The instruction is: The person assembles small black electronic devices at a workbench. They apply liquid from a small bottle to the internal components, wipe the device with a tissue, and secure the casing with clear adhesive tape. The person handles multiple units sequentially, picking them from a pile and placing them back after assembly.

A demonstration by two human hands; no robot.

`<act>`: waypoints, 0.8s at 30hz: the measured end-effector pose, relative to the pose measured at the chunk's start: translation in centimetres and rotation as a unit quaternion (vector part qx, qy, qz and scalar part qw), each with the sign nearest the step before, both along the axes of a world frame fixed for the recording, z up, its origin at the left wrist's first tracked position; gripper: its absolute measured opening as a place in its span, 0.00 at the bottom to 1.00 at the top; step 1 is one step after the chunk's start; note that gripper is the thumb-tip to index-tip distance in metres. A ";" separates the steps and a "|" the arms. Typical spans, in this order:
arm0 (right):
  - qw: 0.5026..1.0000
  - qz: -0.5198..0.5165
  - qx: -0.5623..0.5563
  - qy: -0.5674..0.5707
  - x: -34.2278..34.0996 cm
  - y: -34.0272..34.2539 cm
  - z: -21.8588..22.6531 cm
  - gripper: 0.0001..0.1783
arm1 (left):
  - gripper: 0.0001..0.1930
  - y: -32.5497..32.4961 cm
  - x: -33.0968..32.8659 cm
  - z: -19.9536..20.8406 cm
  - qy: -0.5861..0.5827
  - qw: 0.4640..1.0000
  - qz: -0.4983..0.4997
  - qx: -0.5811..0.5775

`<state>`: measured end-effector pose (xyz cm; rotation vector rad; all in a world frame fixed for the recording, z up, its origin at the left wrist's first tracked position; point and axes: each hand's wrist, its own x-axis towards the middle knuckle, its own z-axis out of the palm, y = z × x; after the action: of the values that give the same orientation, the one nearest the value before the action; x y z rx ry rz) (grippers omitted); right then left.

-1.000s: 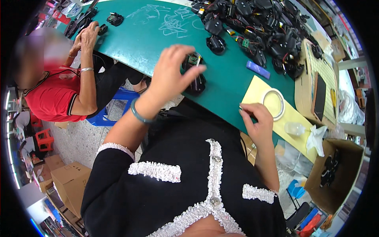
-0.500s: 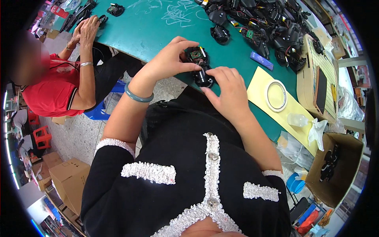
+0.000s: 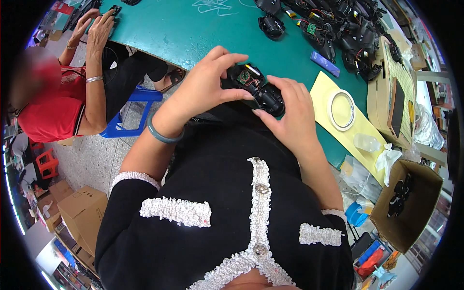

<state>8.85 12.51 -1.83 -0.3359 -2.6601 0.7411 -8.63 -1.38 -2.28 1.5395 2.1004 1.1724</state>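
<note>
Near the front edge of the green table (image 3: 164,34), both my hands hold an opened black plastic housing (image 3: 268,100). Its left part carries a small green circuit board (image 3: 244,76) with a white and yellow piece beside it; thin wires run to the glossy, rounded right part. My left hand (image 3: 205,84) curves its thumb and fingers around the board side. Gripping the rounded part from the right is my right hand (image 3: 296,108), thumb below and fingers above. Fingers hide some of the outer edges.
A heap of similar black housings (image 3: 345,36) lies at the back right, with a single black housing (image 3: 271,26) nearer. To the right are a purple box (image 3: 325,64), a tape roll (image 3: 341,110) on yellow sheet, and a carton (image 3: 420,212). A co-worker (image 3: 53,106) sits at left.
The two parts of the housing have tilted, the rounded part moving right and down. My right hand has moved slightly right with it. The co-worker's hands have shifted left in view.
</note>
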 end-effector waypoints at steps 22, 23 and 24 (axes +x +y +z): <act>0.991 0.031 -0.027 0.131 0.4 0.9 0.5 0.30 | 0.29 1.2 2.5 -0.6 0.105 0.994 0.014 0.023; 0.989 0.034 0.003 0.146 0.4 0.6 0.2 0.28 | 0.28 1.4 2.8 -0.7 0.108 0.993 0.017 0.035; 0.987 0.046 -0.004 0.151 0.5 0.4 -0.4 0.25 | 0.28 1.6 3.0 -0.7 0.110 0.993 0.021 0.046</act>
<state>9.36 12.87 -2.22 -0.0938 -2.3975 0.7638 -5.63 0.26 -3.02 1.7457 2.2571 1.1755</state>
